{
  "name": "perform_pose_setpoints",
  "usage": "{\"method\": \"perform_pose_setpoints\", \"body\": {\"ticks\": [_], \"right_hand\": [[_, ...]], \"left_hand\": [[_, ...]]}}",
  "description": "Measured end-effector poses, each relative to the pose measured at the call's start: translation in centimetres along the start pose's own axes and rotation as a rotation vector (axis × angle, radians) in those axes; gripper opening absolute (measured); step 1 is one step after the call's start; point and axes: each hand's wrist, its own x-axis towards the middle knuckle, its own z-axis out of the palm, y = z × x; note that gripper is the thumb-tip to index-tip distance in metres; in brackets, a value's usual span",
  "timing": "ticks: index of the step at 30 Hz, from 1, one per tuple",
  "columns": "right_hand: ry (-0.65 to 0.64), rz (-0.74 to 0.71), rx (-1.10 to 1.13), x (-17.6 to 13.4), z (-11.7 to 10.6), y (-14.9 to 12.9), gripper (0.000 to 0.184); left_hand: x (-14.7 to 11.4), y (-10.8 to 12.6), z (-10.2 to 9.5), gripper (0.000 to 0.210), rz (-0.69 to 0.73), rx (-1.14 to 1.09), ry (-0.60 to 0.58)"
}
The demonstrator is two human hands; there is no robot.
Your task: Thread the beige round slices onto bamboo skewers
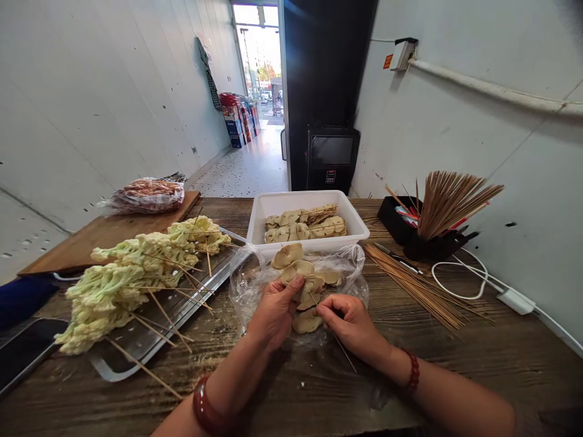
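My left hand point(277, 306) pinches a thin beige round slice point(311, 290) between thumb and fingers, with more slices just above it. Closed on a thin bamboo skewer point(345, 352), my right hand point(348, 318) is right beside the held slice. The skewer slants down toward me, and its upper end meets the slices; how far it passes through them is hard to see. Below my fingers is another loose slice point(306, 321). An open clear plastic bag point(243, 285) spreads under both hands and the slices.
Behind the bag, a white plastic bin point(310, 246) contains several skewered slice rows. Skewered cauliflower point(136, 267) covers a metal tray point(159, 346) at left. Loose skewers point(414, 288) lie at right, near a black holder point(432, 246) with upright skewers and a white cable point(483, 279).
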Motion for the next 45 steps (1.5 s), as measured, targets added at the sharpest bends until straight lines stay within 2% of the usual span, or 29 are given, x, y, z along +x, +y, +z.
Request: {"method": "perform_pose_setpoints", "body": {"ticks": [9,14,19,25,34,45], "right_hand": [[0.010,-0.023,-0.008,0.1,-0.3,-0.4,0.028],[0.011,-0.033,0.011,-0.1,-0.5,-0.7,0.026],[-0.048,-0.028,0.040,-0.4,-0.4,-0.6,0.026],[-0.086,-0.009,0.057,-0.5,0.0,0.0,0.022],[-0.094,-0.005,0.029,-0.5,0.1,0.2,0.024],[-0.071,-0.015,0.011,-0.3,-0.1,0.1,0.025]], "left_hand": [[-0.2,-0.1,0.0,0.029,-0.020,0.013,-0.057],[-0.1,0.9,-0.1,0.034,-0.009,0.000,-0.107],[0.3,2.5,-0.8,0.039,0.057,-0.025,-0.026],[0.5,3.3,-1.8,0.020,0.124,-0.010,0.068],[0.7,3.2,-1.7,0.026,0.125,0.019,0.105],[0.4,3.0,-1.1,0.029,0.116,-0.011,0.065]]}}
